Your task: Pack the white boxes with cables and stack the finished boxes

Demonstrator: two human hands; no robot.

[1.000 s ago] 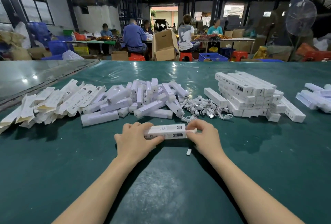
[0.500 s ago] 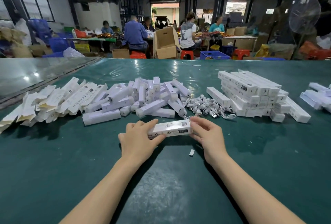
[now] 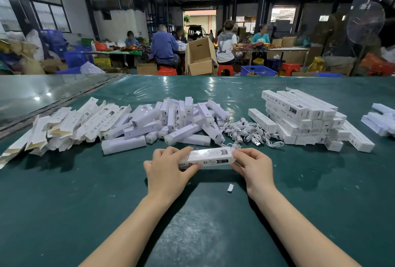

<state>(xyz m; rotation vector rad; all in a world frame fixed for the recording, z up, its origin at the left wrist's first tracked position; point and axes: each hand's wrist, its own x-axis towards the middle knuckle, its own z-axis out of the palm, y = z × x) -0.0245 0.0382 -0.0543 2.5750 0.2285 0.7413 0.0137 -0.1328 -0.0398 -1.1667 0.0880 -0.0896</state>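
The far reach is being blocked; the near table [image 3: 74,202] is lying open.
Flat cartons [image 3: 64,125], a heap [image 3: 181,121], cables [image 3: 245,131] and a stack [image 3: 299,119] are running in a row across it, leaving one lane between the stack and far-right boxes [image 3: 380,121]. The left hand [image 3: 166,170] and right hand [image 3: 254,168] are gripping a box [image 3: 213,156] just before the cables (a scrap [image 3: 230,187] is lying by the right wrist).

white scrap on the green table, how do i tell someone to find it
On the green table, find the white box held near the front centre. Just nearer the camera, left of the right hand, lies the scrap. Unlike the long boxes piled behind, it is tiny, flat and alone.
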